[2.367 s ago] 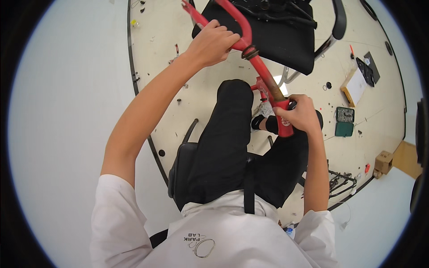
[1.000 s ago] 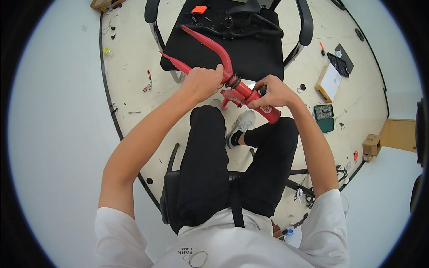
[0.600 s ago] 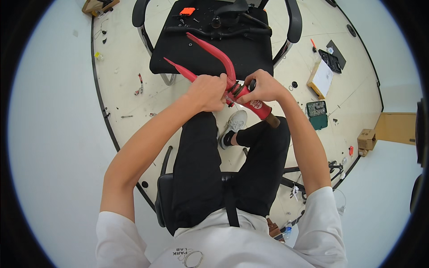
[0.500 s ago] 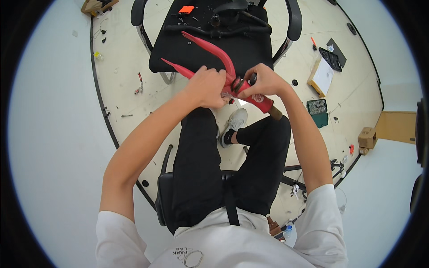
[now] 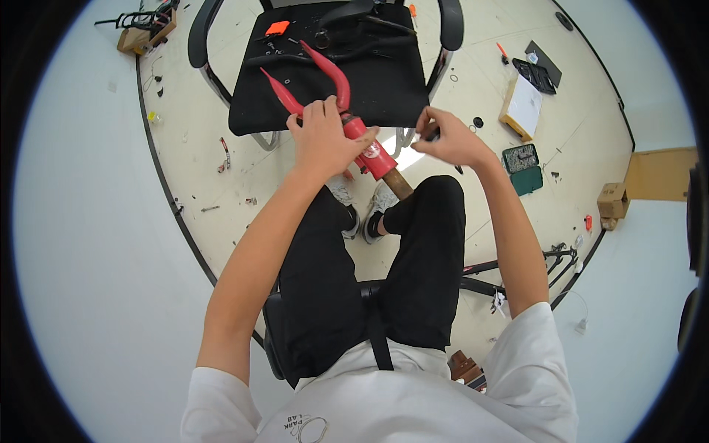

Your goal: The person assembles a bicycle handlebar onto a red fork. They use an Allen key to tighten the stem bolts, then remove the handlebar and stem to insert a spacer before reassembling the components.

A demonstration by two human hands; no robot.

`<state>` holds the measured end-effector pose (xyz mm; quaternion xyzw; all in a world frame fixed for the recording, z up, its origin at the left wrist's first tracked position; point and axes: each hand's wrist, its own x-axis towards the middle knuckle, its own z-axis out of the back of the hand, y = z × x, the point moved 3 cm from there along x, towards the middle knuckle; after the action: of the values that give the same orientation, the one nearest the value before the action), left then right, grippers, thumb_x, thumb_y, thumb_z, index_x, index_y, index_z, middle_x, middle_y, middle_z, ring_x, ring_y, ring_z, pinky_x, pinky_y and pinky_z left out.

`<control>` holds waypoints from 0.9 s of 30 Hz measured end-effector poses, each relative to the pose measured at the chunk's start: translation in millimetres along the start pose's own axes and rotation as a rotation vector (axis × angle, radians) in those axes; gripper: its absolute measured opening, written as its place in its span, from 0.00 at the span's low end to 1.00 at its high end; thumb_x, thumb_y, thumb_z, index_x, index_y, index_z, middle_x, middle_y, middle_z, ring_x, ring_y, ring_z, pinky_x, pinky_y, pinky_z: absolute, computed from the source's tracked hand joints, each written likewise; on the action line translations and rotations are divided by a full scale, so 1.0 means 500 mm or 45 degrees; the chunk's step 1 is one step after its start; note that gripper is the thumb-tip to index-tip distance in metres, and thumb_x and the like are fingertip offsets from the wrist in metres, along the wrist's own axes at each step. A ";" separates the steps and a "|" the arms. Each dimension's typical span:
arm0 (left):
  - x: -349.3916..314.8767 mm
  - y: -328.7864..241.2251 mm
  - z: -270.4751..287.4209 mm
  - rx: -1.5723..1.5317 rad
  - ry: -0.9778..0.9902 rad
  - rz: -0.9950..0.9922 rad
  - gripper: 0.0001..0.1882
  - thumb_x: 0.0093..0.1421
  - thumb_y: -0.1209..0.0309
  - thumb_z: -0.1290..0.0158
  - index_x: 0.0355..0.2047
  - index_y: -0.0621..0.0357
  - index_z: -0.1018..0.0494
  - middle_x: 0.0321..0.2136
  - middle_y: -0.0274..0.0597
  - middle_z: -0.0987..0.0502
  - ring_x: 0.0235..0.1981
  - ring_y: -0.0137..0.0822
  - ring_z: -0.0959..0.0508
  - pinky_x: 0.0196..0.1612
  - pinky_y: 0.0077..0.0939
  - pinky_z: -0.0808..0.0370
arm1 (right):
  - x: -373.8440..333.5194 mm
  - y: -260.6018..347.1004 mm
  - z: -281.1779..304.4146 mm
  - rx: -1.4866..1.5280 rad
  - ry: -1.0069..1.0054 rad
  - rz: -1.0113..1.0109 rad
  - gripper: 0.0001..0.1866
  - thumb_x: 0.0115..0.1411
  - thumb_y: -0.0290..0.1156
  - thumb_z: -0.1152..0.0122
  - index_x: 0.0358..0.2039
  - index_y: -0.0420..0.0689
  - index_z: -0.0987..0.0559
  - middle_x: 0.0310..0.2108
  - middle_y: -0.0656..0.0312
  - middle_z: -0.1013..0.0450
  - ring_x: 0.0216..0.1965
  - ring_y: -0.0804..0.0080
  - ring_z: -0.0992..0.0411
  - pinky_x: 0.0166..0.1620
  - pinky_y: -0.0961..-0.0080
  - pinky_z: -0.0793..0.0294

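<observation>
A red bicycle fork (image 5: 334, 72) points its two curved, tapering legs up and to the left, over the seat of a black chair. Round its other end sits a red tube (image 5: 375, 156) with a pale round emblem, and a bare brownish tube end (image 5: 399, 184) sticks out toward my right knee. My left hand (image 5: 323, 136) grips the fork near its crown, the thumb lying across the red tube. Apart from the fork, to its right, my right hand (image 5: 452, 140) pinches a small dark part (image 5: 431, 136) whose kind I cannot make out.
On the black chair (image 5: 247, 111) ahead lie an orange piece (image 5: 278, 29), small metal parts and a black bent bar (image 5: 269, 60). An opened green case (image 5: 526, 180), a black tool case (image 5: 533, 76) and a cardboard box (image 5: 613, 200) stand rightward. Loose parts dot the floor.
My right hand has come off the red tube and moved right with a small dark part. My left hand has shifted left with the fork, which has turned steeper.
</observation>
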<state>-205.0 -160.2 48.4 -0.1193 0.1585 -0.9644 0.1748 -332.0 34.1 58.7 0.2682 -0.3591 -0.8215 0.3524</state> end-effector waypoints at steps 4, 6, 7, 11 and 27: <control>0.013 0.015 -0.016 0.019 -0.042 0.087 0.44 0.54 0.40 0.47 0.58 0.66 0.39 0.50 0.47 0.33 0.54 0.45 0.34 0.58 0.55 0.46 | -0.115 0.035 -0.017 -0.147 0.136 -0.105 0.24 0.41 0.41 0.30 0.34 0.38 0.24 0.29 0.48 0.25 0.34 0.56 0.25 0.40 0.67 0.27; 0.019 0.018 -0.028 0.050 -0.043 0.142 0.45 0.55 0.39 0.48 0.59 0.66 0.40 0.50 0.48 0.33 0.55 0.46 0.35 0.57 0.56 0.46 | -0.145 0.048 -0.049 -0.149 0.154 -0.154 0.27 0.41 0.41 0.30 0.39 0.36 0.23 0.27 0.45 0.25 0.34 0.53 0.24 0.41 0.66 0.26; 0.022 0.016 -0.034 0.060 -0.041 0.162 0.45 0.55 0.39 0.49 0.59 0.66 0.40 0.50 0.49 0.33 0.56 0.46 0.36 0.57 0.57 0.46 | -0.150 0.039 -0.068 -0.116 0.071 -0.166 0.29 0.42 0.41 0.29 0.44 0.36 0.23 0.28 0.48 0.25 0.30 0.59 0.25 0.38 0.69 0.26; 0.021 0.015 -0.033 0.026 0.012 0.200 0.46 0.56 0.39 0.50 0.60 0.67 0.41 0.52 0.52 0.34 0.58 0.48 0.37 0.57 0.58 0.46 | -0.141 0.055 -0.100 0.101 -0.166 -0.235 0.35 0.48 0.43 0.30 0.52 0.35 0.27 0.29 0.49 0.25 0.30 0.64 0.26 0.37 0.72 0.27; 0.022 0.028 -0.030 -0.018 0.004 0.259 0.46 0.57 0.39 0.50 0.60 0.68 0.43 0.54 0.55 0.36 0.60 0.52 0.39 0.57 0.58 0.44 | -0.103 0.021 -0.194 1.186 -0.334 -0.342 0.34 0.51 0.37 0.27 0.52 0.40 0.37 0.22 0.68 0.37 0.16 0.85 0.45 0.19 0.84 0.49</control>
<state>-214.8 -172.9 31.7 -0.1022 0.1770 -0.9407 0.2708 -229.3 29.9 18.8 0.3354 -0.6914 -0.6388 0.0381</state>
